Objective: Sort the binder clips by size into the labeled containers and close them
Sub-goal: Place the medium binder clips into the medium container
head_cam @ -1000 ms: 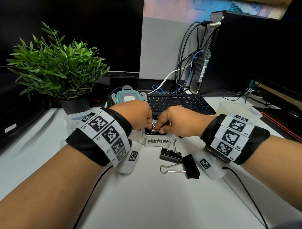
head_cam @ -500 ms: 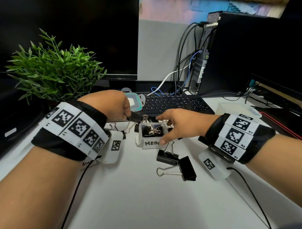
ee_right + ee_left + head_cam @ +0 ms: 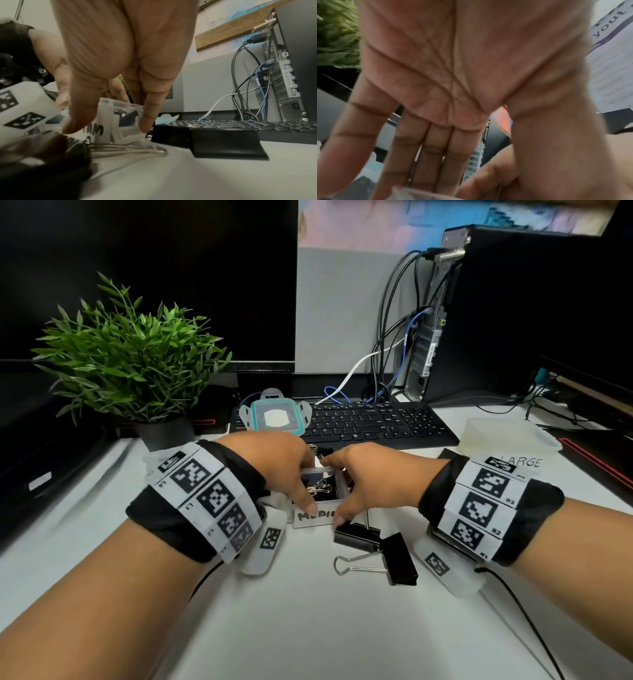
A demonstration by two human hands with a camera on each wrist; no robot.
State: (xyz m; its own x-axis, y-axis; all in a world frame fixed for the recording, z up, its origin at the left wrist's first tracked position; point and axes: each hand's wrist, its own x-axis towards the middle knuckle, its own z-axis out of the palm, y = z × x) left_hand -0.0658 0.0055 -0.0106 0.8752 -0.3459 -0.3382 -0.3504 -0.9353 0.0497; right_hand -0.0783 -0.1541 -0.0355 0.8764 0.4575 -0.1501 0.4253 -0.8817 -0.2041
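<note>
Medium container (image 3: 317, 513) sits between both hands, lid (image 3: 275, 416) beyond, nearer left hand (image 3: 274, 463); left fingers straight, right hand (image 3: 368, 474) pinching container's walls

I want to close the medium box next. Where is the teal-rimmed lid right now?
In the head view, the teal-rimmed lid lies at the back of the desk, on the keyboard's left end, right of the potted plant.
</note>
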